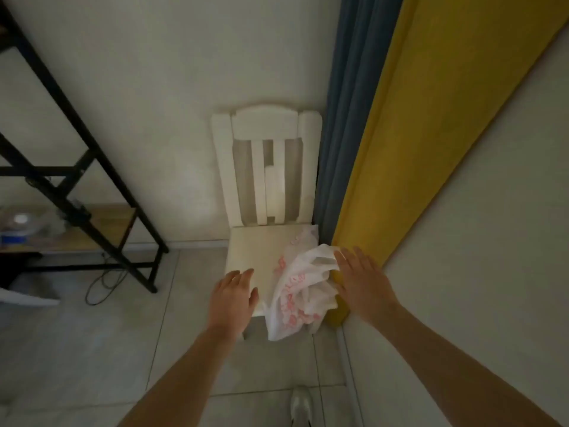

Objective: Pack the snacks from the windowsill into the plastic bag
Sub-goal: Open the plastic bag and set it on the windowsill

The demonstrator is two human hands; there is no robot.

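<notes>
Pale floor tiles [92,349] spread out in front of the chair [255,251], with the toe of a light shoe [300,405] planted on them nearest of all. Above the chair's front edge the left hand [232,298] hovers flat, fingers straight and holding nothing. The right hand [361,282], equally open with fingers spread, sits off the chair's right front corner, its fingertips at the upper edge of the plastic bag [295,291]; whether they actually press the film I cannot tell. The bag, white with red print, lies crumpled on the right half of the chair seat and droops over its front edge toward the floor. The step in hand looks like collecting the bag. It would go best if the right hand closed on the bunched upper folds rather than the hanging tail, since thin film slides and a pull on the tail could drag the whole thing off the seat. The left hand is well placed to come in from the chair's left and find the mouth or handles, so the bag opens as it lifts. Behind the chair's slatted back stands a plain wall [154,72]. A blue curtain [348,118] and a yellow curtain [431,118] hang just right of the chair, and a black shelf frame [77,134] stands well to its left. No snacks and no windowsill show, so they lie elsewhere, perhaps behind those curtains.
</notes>
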